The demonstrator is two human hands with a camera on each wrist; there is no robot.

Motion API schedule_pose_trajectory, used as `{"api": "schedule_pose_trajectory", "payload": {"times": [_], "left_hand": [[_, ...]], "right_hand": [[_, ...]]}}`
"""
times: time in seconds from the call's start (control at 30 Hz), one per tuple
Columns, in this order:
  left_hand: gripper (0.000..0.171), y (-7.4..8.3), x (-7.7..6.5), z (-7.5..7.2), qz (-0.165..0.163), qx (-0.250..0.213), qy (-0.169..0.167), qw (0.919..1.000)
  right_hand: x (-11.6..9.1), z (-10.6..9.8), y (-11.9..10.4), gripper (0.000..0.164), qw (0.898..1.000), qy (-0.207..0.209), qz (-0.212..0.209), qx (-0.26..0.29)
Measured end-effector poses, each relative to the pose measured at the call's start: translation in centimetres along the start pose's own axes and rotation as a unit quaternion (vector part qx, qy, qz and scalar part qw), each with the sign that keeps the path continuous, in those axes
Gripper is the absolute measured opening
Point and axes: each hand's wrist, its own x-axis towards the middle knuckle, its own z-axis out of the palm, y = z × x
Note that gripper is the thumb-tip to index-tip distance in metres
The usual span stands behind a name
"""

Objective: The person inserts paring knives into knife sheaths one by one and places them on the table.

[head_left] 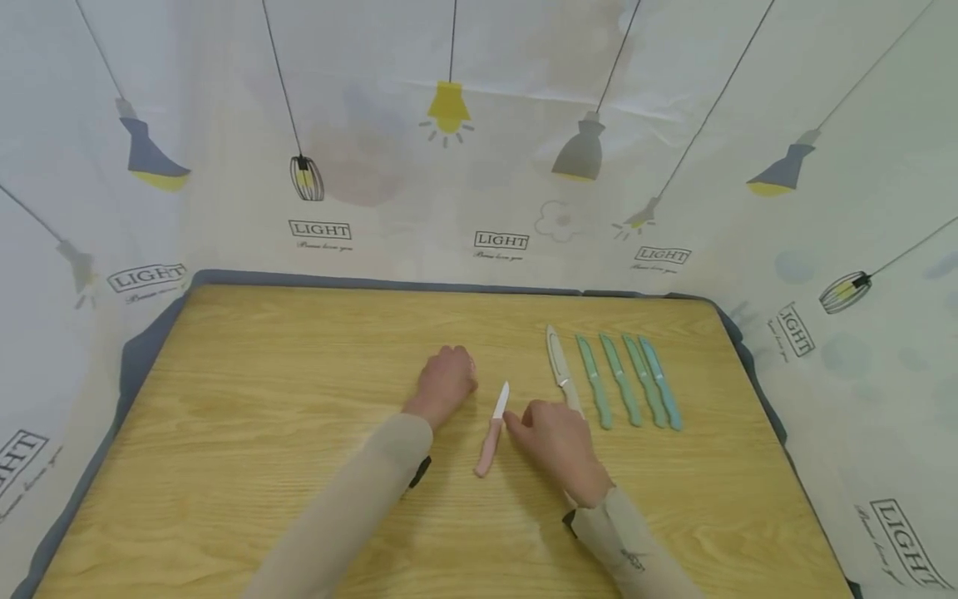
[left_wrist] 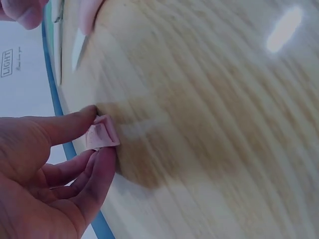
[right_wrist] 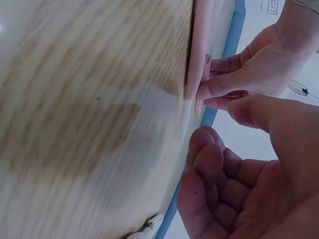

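A pink-handled paring knife (head_left: pixel 489 445) with a bare white blade lies on the wooden table between the hands, tip pointing away. Just left of it, my left hand (head_left: pixel 446 378) pinches a hollow pink knife sheath (left_wrist: pixel 103 133) between thumb and fingers; the left wrist view looks into its opening. My right hand (head_left: pixel 555 437) is right of the pink knife, fingers loosely curled and holding nothing, as the right wrist view shows. It partly covers the handle of a cream knife (head_left: pixel 557 358).
Right of the cream knife, several green knives, among them a green knife (head_left: pixel 595 383), and a blue knife (head_left: pixel 662 387) lie in a row. A printed cloth (head_left: pixel 404 241) stands behind and around the table (head_left: pixel 262 374).
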Motion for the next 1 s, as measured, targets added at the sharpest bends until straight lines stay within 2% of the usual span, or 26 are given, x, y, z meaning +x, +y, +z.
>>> {"api": "schedule_pose_trajectory", "payload": {"times": [0.07,0.17,0.27,0.43,0.6,0.7,0.87,0.93,1.0], "left_hand": [[0.011,0.0,0.0,-0.1,-0.003,0.002,0.002,1.0000],[0.024,0.0,0.1,-0.3,-0.008,-0.002,0.002,1.0000],[0.028,-0.2,0.0,-0.4,-0.010,-0.024,-0.008,0.9996],[0.027,-0.7,-0.6,-1.0,-0.028,-0.096,-0.013,0.9949],[0.021,-2.0,-1.1,-1.5,-0.030,-0.150,0.017,0.9880],[0.027,-3.1,-1.7,-1.7,-0.036,-0.193,0.029,0.9801],[0.038,-4.5,-2.8,-1.9,-0.058,-0.272,0.050,0.9593],[0.041,-5.0,-3.3,-2.0,-0.065,-0.304,0.055,0.9490],[0.042,-5.5,-3.9,-2.1,-0.069,-0.346,0.053,0.9342]], "right_hand": [[0.0,0.1,-0.1,0.044,1.000,0.004,-0.006,0.003],[0.0,0.2,-0.2,0.044,1.000,0.006,-0.010,0.008],[0.1,0.2,-0.3,0.044,1.000,0.001,-0.009,0.012],[0.0,0.3,-0.7,0.044,1.000,-0.007,-0.006,0.004],[-0.1,0.8,-1.0,0.042,1.000,-0.002,-0.018,-0.002],[-0.2,1.3,-1.2,0.040,1.000,0.001,-0.028,-0.002],[-0.1,1.7,-1.7,0.039,1.000,-0.008,-0.024,0.001],[0.0,1.8,-2.0,0.039,1.000,-0.007,-0.020,0.001],[0.1,2.0,-2.3,0.039,1.000,-0.004,-0.018,-0.004]]}}
